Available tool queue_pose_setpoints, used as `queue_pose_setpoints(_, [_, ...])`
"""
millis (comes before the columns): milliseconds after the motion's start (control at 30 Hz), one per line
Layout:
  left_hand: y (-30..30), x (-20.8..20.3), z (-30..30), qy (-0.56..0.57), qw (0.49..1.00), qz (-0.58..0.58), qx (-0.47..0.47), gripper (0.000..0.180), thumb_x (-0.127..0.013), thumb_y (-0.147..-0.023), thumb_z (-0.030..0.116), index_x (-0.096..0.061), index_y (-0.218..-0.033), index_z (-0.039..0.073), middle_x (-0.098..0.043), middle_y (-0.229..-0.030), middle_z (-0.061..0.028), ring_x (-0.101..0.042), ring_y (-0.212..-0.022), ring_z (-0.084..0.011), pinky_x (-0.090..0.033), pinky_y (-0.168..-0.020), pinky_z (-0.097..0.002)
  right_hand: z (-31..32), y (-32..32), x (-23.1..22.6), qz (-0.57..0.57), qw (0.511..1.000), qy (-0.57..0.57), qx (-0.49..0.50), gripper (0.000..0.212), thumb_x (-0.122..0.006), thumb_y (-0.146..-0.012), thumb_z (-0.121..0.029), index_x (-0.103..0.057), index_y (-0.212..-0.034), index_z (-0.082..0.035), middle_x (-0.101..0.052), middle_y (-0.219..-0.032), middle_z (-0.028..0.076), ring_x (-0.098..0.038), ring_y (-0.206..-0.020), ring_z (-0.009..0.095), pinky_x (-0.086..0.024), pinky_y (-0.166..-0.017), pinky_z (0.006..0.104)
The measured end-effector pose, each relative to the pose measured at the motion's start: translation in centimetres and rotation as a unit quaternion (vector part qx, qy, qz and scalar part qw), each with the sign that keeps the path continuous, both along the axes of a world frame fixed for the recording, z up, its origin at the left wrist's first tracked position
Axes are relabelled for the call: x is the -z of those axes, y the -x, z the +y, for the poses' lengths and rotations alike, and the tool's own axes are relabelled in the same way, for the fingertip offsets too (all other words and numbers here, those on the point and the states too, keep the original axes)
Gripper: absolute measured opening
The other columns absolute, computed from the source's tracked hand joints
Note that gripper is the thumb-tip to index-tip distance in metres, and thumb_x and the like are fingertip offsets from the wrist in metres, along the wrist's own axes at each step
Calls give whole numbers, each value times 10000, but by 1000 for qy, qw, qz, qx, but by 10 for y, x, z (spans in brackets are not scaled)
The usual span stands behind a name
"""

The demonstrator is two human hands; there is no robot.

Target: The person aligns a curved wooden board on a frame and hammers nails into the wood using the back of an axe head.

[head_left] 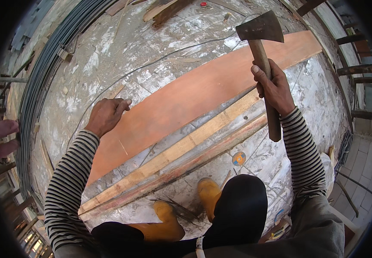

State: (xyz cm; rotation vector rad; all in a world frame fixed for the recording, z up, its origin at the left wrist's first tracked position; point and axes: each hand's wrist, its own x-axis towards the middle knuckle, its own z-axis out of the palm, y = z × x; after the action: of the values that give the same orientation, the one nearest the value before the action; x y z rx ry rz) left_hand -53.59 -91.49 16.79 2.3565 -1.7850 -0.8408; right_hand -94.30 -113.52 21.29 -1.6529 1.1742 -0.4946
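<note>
My right hand (276,88) is wrapped round the wooden handle of a hatchet (261,58), with its dark, broad metal head raised at the top. Below the hatchet lies a long reddish-brown plywood sheet (173,105), running from lower left to upper right. My left hand (107,115) is beside the sheet's far edge, its fingers curled in and the thumb pressed toward them; whatever they hold, if anything, is hidden. A pale wooden batten (186,144) lies along the near side of the sheet. Nearer my boots is a second, rougher strip of wood (220,144).
A round orange-and-blue disc (239,158) lies by my yellow boots (209,193). A thin cable (151,61) crosses the dusty floor beyond the sheet. Bundled steel rods (39,94) curve along the left, and wood scraps (166,12) lie at the far side.
</note>
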Motion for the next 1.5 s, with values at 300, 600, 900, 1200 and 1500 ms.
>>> queue_pose_setpoints(300, [-85,-140,40,-70,989,38,-124,523,-428,-1100,414,-683,-924,-7,-478,-603,-66,-509,-586,-204,-441,-643,-387,80,78,-109,20,974,-210,80,473,-640,-1033,-379,-541,-1279,12,-549,-806,-8,-518,-571,59,-468,-510,238])
queue_pose_setpoints(600, [148,-207,23,-425,789,260,-359,514,-437,-1080,512,-316,-674,220,-222,-592,67,-191,-471,-103,-156,-451,-299,299,180,-64,208,900,-326,203,395,-660,-974,-309,-520,-1054,52,-665,-884,348,-645,-891,542,-514,-770,576])
queue_pose_setpoints(900, [161,-247,-145,-382,846,270,-256,246,-416,-1106,290,-546,-1133,83,-289,-622,52,-266,-511,-72,-234,-456,-270,630,181,-111,303,663,-602,326,593,-676,-943,-305,-400,-1394,-38,-638,-1108,289,-674,-1021,458,-541,-887,526])
queue_pose_setpoints(1200, [160,-280,-275,-228,915,37,331,443,-517,-1082,354,-671,-854,7,-577,-696,-33,-493,-669,-132,-435,-663,-319,693,-89,-306,103,252,-766,583,583,-641,-981,-305,-432,-1476,-79,-619,-985,192,-629,-772,313,-527,-684,412])
queue_pose_setpoints(1500, [218,-131,-332,-174,528,35,830,392,-580,-1007,409,-754,-919,69,-714,-748,-159,-702,-741,-339,-548,-704,-471,425,-422,-375,-10,70,-559,826,279,-634,-997,-280,-547,-1119,-44,-541,-668,47,-490,-431,164,-422,-374,351])
